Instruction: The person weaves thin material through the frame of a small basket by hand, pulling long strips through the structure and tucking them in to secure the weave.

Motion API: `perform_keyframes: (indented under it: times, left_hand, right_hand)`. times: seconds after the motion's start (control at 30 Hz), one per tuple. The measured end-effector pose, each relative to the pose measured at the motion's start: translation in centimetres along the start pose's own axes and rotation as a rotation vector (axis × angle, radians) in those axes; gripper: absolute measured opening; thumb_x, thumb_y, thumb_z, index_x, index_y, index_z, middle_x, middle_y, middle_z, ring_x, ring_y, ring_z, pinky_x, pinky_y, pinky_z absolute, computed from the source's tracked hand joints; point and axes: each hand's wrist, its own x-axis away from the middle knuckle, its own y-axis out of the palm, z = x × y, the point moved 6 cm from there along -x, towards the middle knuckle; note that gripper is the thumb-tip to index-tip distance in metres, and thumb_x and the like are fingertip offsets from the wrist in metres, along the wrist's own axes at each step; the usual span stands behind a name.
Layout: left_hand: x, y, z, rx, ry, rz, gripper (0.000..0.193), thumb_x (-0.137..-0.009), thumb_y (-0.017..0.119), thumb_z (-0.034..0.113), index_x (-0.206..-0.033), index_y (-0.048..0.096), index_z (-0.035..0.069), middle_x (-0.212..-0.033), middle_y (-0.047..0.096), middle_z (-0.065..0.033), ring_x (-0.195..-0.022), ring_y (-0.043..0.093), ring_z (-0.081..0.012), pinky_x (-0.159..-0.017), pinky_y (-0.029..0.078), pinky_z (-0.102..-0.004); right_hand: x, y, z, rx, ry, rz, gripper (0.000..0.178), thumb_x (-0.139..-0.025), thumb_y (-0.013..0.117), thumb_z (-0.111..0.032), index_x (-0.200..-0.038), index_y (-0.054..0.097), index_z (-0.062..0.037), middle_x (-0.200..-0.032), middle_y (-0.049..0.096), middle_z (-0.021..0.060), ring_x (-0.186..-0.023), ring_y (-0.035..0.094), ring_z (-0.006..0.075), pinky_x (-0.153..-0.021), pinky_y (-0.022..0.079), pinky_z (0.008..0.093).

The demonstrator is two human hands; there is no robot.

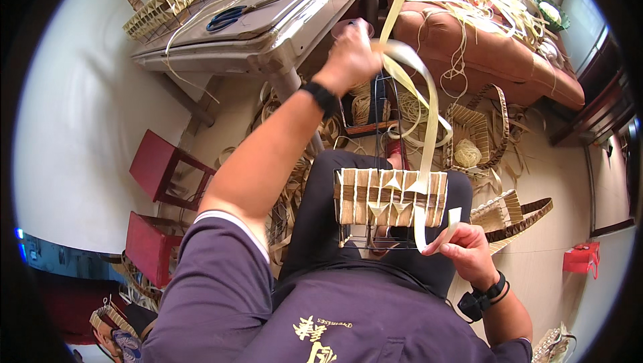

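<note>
A half-woven basket (355,197) rests across my lap, its brown and cream weave set on a dark wire frame. Through the weave near its right side runs a flat pale-yellow strip (429,142). My left hand (351,58) is raised far forward and slightly blurred, closed where the strip's long loop meets it. Just below the basket's right corner, my right hand (465,248) pinches the strip's short folded end between thumb and fingers. Bare wires of the frame stick out beyond the woven part, towards my left hand and towards my body.
On the grey table (201,41) at the left lie blue-handled scissors (234,16) and another basket (167,8). Loose strips cover a brown sofa (462,35). Finished-looking baskets (469,122) stand on the floor at the right. Red stools (153,165) are at the left.
</note>
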Motion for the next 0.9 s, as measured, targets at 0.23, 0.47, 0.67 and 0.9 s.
perform_keyframes:
  times: [0.23, 0.47, 0.67, 0.9]
  left_hand:
    - [17.6, -4.6, 14.1, -0.155, 0.603, -0.115, 0.047, -0.089, 0.077, 0.014, -0.134, 0.069, 0.007, -0.142, 0.066, -0.0150, -0.137, 0.060, -0.0346, -0.119, 0.041, -0.0544]
    - [25.3, 0.5, 17.3, 0.634, 0.525, -0.640, 0.046, -0.095, 0.077, 0.020, -0.137, 0.063, 0.007, -0.122, 0.071, -0.0139, -0.119, 0.067, -0.0321, -0.115, 0.046, -0.0481]
    - [25.3, 0.9, 17.8, 0.575, 0.551, -0.551, 0.014, -0.099, 0.067, 0.017, -0.111, 0.067, 0.009, -0.096, 0.070, -0.0091, -0.095, 0.070, -0.0299, -0.105, 0.050, -0.0427]
    - [26.5, 1.3, 17.6, 0.448, 0.613, -0.546, 0.009, -0.100, 0.064, 0.018, -0.101, 0.063, 0.010, -0.086, 0.067, -0.0068, -0.091, 0.071, -0.0274, -0.110, 0.048, -0.0479]
  right_hand:
    - [1.2, 1.0, -4.6, 0.126, -0.230, 0.198, 0.013, -0.094, 0.075, 0.006, -0.106, 0.076, 0.0039, -0.106, 0.077, 0.0118, -0.101, 0.072, 0.0196, -0.093, 0.056, 0.0328]
    - [1.8, 2.6, -10.3, 0.562, -0.407, 0.324, 0.019, -0.086, 0.076, 0.014, -0.099, 0.076, 0.0004, -0.098, 0.074, 0.0064, -0.085, 0.067, 0.0120, -0.078, 0.051, 0.0245]
    - [3.9, 2.8, -13.5, 0.838, -0.367, 0.477, 0.020, -0.085, 0.078, 0.010, -0.099, 0.073, -0.0035, -0.095, 0.078, 0.0038, -0.084, 0.071, 0.0129, -0.076, 0.055, 0.0270]
    - [4.8, 8.0, -14.9, 1.902, -0.467, 0.274, 0.017, -0.072, 0.082, -0.009, -0.088, 0.077, -0.0070, -0.106, 0.069, 0.0039, -0.098, 0.062, 0.0262, -0.088, 0.045, 0.0430]
